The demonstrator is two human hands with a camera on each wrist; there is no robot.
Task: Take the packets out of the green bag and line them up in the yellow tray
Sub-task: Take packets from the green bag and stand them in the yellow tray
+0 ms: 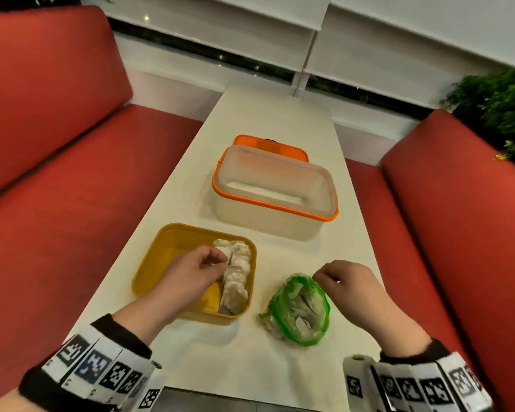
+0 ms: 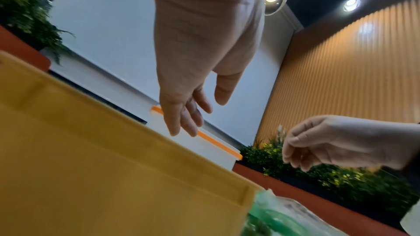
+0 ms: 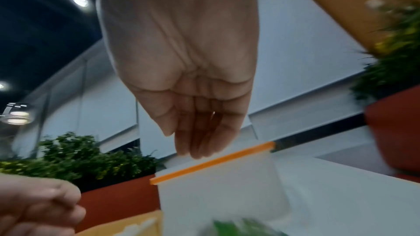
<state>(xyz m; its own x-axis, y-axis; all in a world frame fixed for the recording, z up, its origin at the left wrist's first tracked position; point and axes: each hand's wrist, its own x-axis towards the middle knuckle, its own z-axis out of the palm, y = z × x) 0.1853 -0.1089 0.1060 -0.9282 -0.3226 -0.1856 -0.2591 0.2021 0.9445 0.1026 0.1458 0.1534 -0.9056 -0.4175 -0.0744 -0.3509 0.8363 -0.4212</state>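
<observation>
Left hand (image 1: 191, 272) hovers over the shallow yellow plastic tray (image 1: 149, 272), fingers loosely curled, grasping nothing; pale crinkled packets (image 1: 235, 278) line its right side; right hand (image 1: 348, 283) hangs relaxed and empty by the crumpled translucent green bag (image 1: 298, 307); smooth cream bench (image 1: 274, 120) between red cushioned seats (image 1: 57, 173).

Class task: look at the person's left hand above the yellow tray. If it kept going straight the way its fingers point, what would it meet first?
Most likely the row of packets along the yellow tray's right side; the left hand already reaches them, though contact is unclear.
</observation>
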